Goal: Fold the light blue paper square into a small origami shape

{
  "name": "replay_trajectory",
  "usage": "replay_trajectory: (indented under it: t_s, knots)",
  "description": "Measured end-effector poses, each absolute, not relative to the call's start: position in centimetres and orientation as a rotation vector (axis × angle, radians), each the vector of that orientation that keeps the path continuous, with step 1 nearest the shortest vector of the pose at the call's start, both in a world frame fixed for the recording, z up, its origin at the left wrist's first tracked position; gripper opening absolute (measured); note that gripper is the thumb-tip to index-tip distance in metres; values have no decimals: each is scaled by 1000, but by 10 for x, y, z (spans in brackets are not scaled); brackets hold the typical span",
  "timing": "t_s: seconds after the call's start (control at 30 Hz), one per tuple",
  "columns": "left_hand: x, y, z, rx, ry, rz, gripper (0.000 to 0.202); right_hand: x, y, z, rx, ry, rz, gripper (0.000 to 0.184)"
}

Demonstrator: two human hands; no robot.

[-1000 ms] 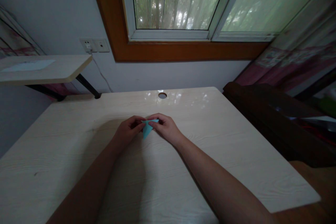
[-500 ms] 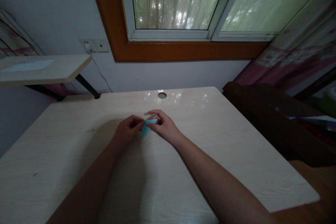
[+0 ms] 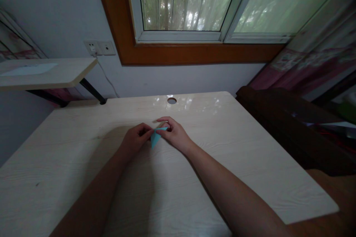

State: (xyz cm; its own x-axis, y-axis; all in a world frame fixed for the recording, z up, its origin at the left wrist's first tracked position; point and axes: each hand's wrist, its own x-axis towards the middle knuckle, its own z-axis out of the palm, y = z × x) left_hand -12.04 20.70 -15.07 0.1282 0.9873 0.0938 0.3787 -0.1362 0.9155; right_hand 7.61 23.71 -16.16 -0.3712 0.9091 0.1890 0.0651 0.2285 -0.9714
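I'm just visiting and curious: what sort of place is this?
Probably a room in a home, perhaps a study: a pale desk stands before a window, with a pink-and-white curtain to the right.

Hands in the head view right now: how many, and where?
2. The left hand pinches the left side of the folded turquoise paper; the right hand holds its right side. Both are over the wood-grain desk; no other hand shows.
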Motion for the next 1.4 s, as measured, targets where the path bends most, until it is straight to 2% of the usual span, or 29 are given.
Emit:
replay_trajectory:
  t_s: [0.37, 0.77, 1.0, 1.23, 1.4]
  knots:
    - [-120, 208, -151, 1522, 1397, 1038, 28, 74, 240, -163, -897, -1448, 1230, 31]
    - [-124, 211, -153, 1493, 1424, 1102, 27, 77, 249, -164, -856, -1179, 1225, 42]
    - [-123, 210, -153, 1488, 1381, 1096, 27, 74, 242, -167, -843, -1530, 1270, 59]
    - [-121, 210, -153, 1535, 1374, 1036, 30, 76, 243, -167, -878, -1449, 1232, 43]
    - [-120, 208, -152, 1590, 1361, 996, 28, 78, 243, -166, -870, -1451, 1205, 43]
